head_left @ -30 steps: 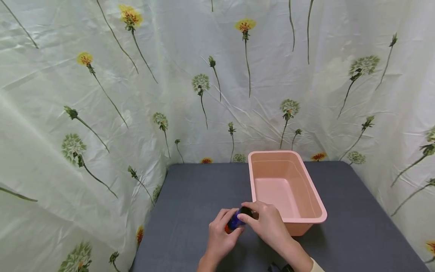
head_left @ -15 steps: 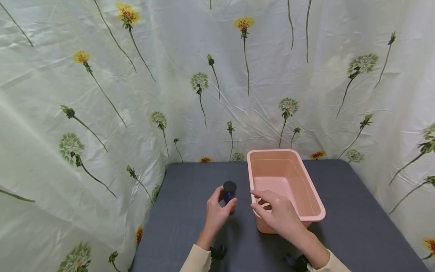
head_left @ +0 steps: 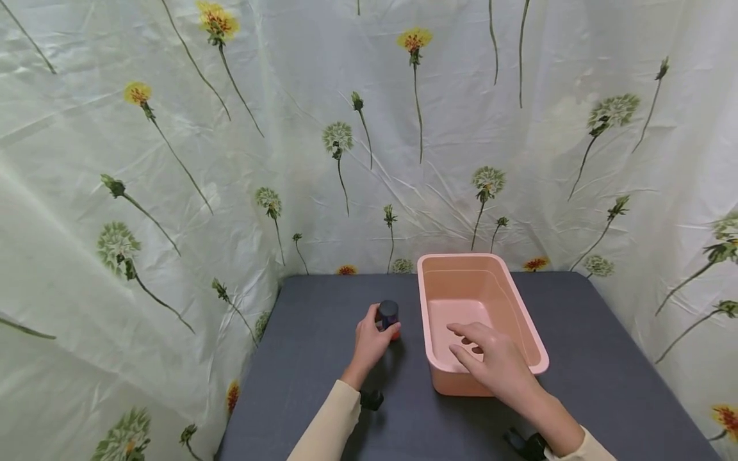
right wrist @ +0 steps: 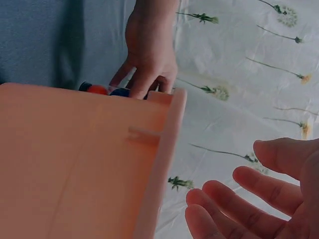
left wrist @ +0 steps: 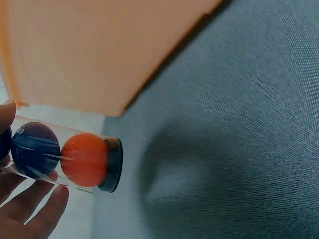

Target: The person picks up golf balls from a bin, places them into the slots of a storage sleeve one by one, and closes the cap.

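My left hand point(head_left: 371, 342) grips a clear tube point(head_left: 389, 312) with a dark cap on top, holding it upright to the left of the pink bin point(head_left: 426, 320). In the left wrist view an orange ball point(left wrist: 84, 159) sits inside the tube against its dark bottom cap point(left wrist: 114, 165), with a dark blue ball point(left wrist: 36, 150) beside it. Part of another dark ball shows at the fingers. Whether the tube's base touches the table, I cannot tell. My right hand point(head_left: 498, 365) hovers over the near part of the bin, fingers loosely bent and holding nothing.
The dark grey table point(head_left: 334, 307) lies under everything. A white curtain point(head_left: 311, 160) printed with dandelions stands behind it and at both sides. Black straps point(head_left: 371, 400) show at my wrists.
My right hand has let go of the tube's top and moved right over the bin. My left hand has turned the tube from tilted to upright and carried it farther from me.
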### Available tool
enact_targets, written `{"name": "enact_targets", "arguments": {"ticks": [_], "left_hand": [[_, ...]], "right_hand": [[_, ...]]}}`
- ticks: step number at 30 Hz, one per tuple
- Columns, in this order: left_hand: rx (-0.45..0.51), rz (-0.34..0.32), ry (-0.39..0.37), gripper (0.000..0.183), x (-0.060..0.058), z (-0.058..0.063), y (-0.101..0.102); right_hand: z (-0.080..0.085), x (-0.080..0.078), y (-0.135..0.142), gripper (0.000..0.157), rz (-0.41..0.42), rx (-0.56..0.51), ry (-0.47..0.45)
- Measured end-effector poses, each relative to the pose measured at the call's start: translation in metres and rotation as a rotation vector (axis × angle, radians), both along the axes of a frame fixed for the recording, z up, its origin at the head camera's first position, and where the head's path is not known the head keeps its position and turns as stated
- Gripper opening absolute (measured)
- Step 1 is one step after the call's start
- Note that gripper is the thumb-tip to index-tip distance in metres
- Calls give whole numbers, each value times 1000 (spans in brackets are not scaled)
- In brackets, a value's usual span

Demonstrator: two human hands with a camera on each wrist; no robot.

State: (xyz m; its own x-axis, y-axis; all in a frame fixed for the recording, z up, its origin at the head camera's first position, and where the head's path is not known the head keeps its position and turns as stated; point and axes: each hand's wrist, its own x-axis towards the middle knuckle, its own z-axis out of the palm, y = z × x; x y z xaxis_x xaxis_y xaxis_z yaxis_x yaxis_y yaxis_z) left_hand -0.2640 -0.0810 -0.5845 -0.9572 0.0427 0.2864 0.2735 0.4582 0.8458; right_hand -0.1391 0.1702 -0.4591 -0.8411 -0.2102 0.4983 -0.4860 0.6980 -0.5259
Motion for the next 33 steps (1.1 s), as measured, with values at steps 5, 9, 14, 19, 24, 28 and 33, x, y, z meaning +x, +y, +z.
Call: {"name": "enact_targets", "arguments": {"ticks": [5, 9, 14, 19, 24, 28, 33], "left_hand": [[-22, 16, -12, 50, -8, -11, 1], [-38, 1, -11, 48, -10, -19, 2], [-20, -11, -31, 47, -10, -29, 2], [-28, -9, -18, 47, -10, -32, 2], [-67, -30, -53, 51, -11, -28, 1], [-115, -57, -110, 58, -11, -21, -2], [-160, -100, -128, 66, -3, -9, -10]], "right_hand": [[-4, 1, 3, 33, -17, 25, -1], [-6, 1, 5, 33, -19, 23, 8], [-9, 1, 7, 32, -14, 25, 24], [-10, 1, 11, 33, -24, 34, 15], [-9, 0, 16, 36, -26, 51, 8], [-8, -1, 20, 39, -27, 77, 26], [-8, -1, 26, 41, -32, 104, 67]]}}
